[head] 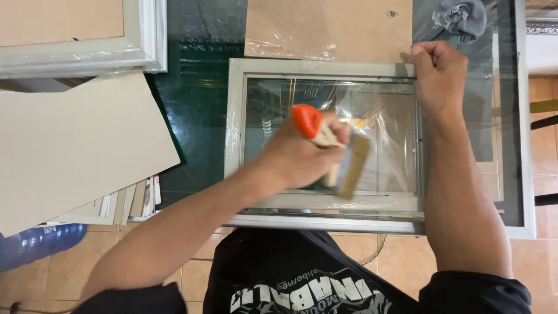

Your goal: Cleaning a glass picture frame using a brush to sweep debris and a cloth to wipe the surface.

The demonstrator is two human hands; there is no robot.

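Observation:
A pale grey picture frame [235, 128] wrapped in clear plastic film lies flat on a glass-topped table [197, 116]. My left hand [302, 154] is closed around a paintbrush [340, 163] with an orange-tipped handle and wide tan bristles. The brush is blurred and sits over the glass inside the frame, near its lower middle. My right hand [439, 72] grips the frame's top right corner, fingers curled over the edge.
A tan backing board [349, 26] with crumpled plastic lies beyond the frame. A large beige board [75, 145] covers stacked boards at left, below a white frame [87, 55]. A grey rag [462, 17] sits top right. A blue bottle [35, 244] lies on the tiled floor.

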